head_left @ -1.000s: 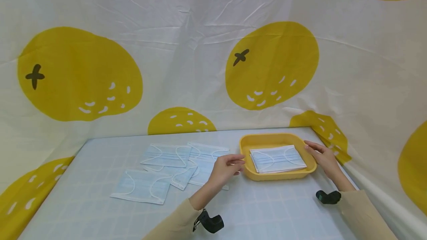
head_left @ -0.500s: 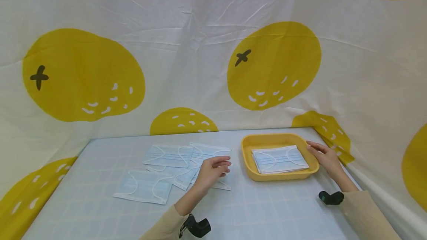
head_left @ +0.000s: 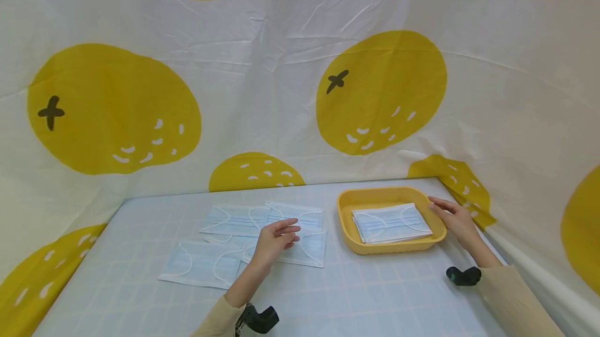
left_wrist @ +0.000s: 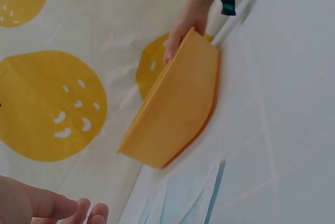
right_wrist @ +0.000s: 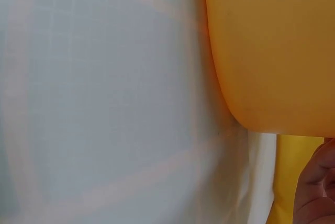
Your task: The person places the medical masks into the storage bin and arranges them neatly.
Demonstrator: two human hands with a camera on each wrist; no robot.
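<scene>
My left hand (head_left: pixel 272 246) hovers over several light blue face masks (head_left: pixel 201 261) that lie spread and partly overlapping at the left of the table. Its fingers are loosely bent, with nothing between them. In the left wrist view the fingertips (left_wrist: pixel 97 213) show at the lower left, apart from a mask (left_wrist: pixel 183 198). At the right stands a yellow tray (head_left: pixel 344 222) with a neat stack of face masks (head_left: pixel 391 224) in it. My right hand (head_left: pixel 459 225) holds the tray's right rim. The right wrist view shows bent fingers (right_wrist: pixel 314 182) against the tray's wall (right_wrist: pixel 277 51), partly cut off.
A pale checked cloth covers the table (head_left: pixel 365 295). Behind it and at the sides hangs a white curtain (head_left: pixel 262 92) with yellow fruit prints. The tray stands near the table's back right corner.
My left hand has left the tray's left side and moved left, over the loose masks. The right hand stays at the tray's right rim. Tray and stack have not visibly moved.
</scene>
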